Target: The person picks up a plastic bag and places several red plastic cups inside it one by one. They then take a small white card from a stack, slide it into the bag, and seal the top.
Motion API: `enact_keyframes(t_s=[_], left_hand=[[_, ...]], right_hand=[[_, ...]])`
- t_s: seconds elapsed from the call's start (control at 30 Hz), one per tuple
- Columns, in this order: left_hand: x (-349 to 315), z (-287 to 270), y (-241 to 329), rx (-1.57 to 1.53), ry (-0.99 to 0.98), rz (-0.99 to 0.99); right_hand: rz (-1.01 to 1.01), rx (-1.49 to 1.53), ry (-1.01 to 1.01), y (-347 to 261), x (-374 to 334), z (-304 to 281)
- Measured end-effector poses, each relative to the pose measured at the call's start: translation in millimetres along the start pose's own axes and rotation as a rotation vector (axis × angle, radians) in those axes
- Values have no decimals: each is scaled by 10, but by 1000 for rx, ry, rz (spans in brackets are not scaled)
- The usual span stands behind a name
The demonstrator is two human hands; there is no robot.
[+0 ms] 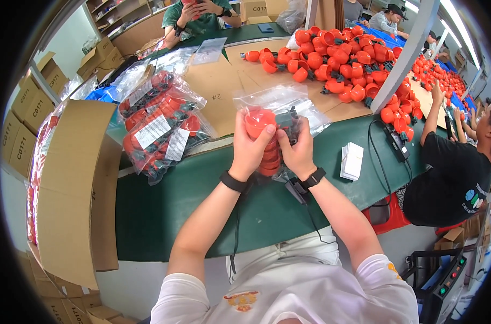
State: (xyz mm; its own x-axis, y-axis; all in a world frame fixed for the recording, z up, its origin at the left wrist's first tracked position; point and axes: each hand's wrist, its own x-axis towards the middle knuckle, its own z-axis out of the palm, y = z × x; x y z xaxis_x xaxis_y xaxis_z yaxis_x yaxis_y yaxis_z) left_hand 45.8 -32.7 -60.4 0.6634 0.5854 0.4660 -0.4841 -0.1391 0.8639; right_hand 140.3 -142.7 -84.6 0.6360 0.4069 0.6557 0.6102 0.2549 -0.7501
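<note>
Above the green table [164, 227], both hands are closed round a clear plastic bag filled with red cup-shaped parts [260, 121] that have dark grey clips. My left hand [247, 148] grips the bag's left side, thumb pressed over a red cup. On the right side, my right hand [299, 147] has its fingers round the dark clips [288, 123]. More red cups show stacked below, between the hands. Flat clear bags [310, 113] lie just beyond. Black bands with cords circle both wrists.
Filled, labelled bags [161, 127] are heaped on the left beside an open cardboard box [75, 183]. Loose red parts [342, 62] pile up at the far right, near a grey post [405, 59]. White slips [352, 161] and a power strip [396, 143] lie right. Co-workers sit opposite and right.
</note>
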Motion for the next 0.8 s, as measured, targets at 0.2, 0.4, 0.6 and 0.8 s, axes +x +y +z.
enact_keyframes(t_s=[0.2,0.4,0.6,0.8], left_hand=[[4,-100,33,49,23,40],[64,25,30,-24,-4,17],[46,-77,30,78,8,48],[22,-71,58,97,14,33]], right_hand=[[-3,74,-154,63,260,-335],[-114,-1137,-21,1161,1434,-1952],[110,-1206,-674,1173,1749,-2357],[-9,-1088,-585,711,1449,-1916]])
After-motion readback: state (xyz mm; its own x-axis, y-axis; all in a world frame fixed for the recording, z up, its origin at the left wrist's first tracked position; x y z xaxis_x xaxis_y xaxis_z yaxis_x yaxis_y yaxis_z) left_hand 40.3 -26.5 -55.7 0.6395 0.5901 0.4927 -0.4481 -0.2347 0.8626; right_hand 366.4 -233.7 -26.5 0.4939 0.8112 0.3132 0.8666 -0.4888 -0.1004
